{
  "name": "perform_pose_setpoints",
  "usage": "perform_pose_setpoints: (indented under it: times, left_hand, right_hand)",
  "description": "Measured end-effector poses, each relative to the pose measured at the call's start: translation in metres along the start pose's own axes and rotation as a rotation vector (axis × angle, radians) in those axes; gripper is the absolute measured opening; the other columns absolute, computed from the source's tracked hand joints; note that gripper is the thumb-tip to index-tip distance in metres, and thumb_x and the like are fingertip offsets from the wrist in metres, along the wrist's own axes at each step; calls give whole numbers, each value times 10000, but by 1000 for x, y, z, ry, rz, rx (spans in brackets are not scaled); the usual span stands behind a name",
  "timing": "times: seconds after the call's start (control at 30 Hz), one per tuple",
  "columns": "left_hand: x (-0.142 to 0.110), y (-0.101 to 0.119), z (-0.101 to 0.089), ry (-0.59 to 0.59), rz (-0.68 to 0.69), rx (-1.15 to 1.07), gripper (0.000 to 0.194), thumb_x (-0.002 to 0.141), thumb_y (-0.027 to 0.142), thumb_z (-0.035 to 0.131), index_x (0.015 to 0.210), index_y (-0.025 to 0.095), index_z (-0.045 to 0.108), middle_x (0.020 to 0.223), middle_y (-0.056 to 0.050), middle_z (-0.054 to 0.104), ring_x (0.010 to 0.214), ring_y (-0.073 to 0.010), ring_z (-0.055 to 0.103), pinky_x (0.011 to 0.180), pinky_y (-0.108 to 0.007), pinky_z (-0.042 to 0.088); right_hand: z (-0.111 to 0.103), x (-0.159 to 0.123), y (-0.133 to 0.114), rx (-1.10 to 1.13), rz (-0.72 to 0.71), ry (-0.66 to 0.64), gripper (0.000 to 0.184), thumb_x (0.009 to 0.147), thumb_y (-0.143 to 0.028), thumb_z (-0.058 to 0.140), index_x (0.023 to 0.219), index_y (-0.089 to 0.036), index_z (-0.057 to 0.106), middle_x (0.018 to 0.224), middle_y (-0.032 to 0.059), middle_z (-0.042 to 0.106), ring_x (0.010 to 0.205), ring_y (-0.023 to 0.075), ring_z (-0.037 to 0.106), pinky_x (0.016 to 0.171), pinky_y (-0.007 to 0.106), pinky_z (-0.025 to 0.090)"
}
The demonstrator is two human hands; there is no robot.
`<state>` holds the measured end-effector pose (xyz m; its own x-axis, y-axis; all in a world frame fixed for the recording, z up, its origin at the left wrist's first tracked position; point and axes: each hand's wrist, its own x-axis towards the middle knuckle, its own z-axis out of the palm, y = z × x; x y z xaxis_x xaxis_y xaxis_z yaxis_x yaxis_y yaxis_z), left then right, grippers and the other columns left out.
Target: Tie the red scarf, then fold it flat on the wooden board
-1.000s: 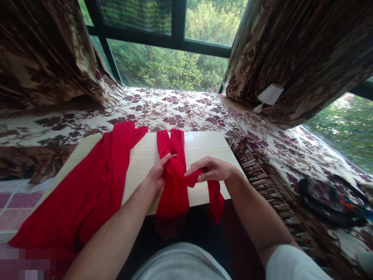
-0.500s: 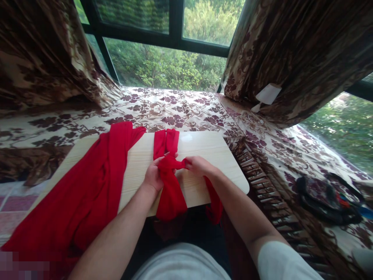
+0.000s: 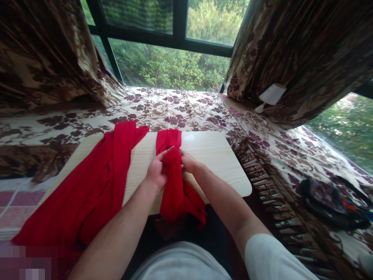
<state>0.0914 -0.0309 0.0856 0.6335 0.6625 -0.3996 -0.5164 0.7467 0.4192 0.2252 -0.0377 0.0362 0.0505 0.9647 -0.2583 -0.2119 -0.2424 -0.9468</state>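
A long strip of red cloth (image 3: 172, 194) runs over the near edge of a pale wooden tabletop (image 3: 210, 155), with a looped end lying flat toward the window. My left hand (image 3: 157, 169) grips its left side, the thumb over the top. From the right, my right hand (image 3: 189, 161) pinches the same band, its fingertips partly hidden behind the cloth. A loose tail of the red cloth hangs below my right hand. To the left lies a large bunched heap of red cloth (image 3: 99, 182), reaching off the table's near left side.
A floral-patterned cover (image 3: 175, 107) spreads behind and to the right of the table. On it stand a small white lamp (image 3: 273, 94) and a dark bag (image 3: 326, 202). Patterned curtains (image 3: 279, 46) frame the windows. Pinkish tiles (image 3: 23, 202) show at the left.
My right hand has moved left, close to my left hand, wrapping the band round. The sideways-stretched piece is gone from view, and the loose tail has swung left. The view has shifted slightly.
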Motion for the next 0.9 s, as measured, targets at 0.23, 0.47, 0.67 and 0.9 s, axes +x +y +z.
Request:
perform_pose_setpoints:
  times: [0.23, 0.47, 0.67, 0.9]
  left_hand:
    - [14, -11, -8, 71, 58, -17, 266, 897, 183, 526, 1071, 109, 712, 900, -102, 766, 770, -198, 744, 729, -326, 621]
    - [15, -18, 4, 133, 180, -18, 358, 904, 188, 526, 1212, 126, 696, 962, -101, 774, 872, -202, 743, 784, -308, 604]
    - [17, -27, 6, 159, 281, 24, 317, 910, 129, 578, 1202, 155, 699, 1035, -82, 771, 928, -172, 729, 845, -269, 577]
    - [14, -25, -1, 189, 231, 65, 238, 884, 72, 562, 1048, 118, 729, 952, -80, 778, 902, -174, 732, 846, -261, 571]
  right_hand:
    - [-13, -20, -11, 262, 99, -146, 219, 582, -167, 656, 773, -193, 553, 663, -22, 633, 598, 135, 572, 591, 252, 487]
    - [-3, -29, -13, 71, -141, -144, 630, 481, -140, 831, 1080, -180, 637, 1014, 17, 725, 915, 187, 660, 901, 329, 516]
    - [4, -16, 4, 169, -77, 172, 413, 528, -87, 701, 930, -182, 712, 866, -24, 736, 822, 171, 664, 900, 350, 516]
    - [3, -26, -7, 336, -41, 93, 467, 503, -56, 709, 953, -182, 713, 911, 2, 755, 875, 189, 684, 928, 354, 520]
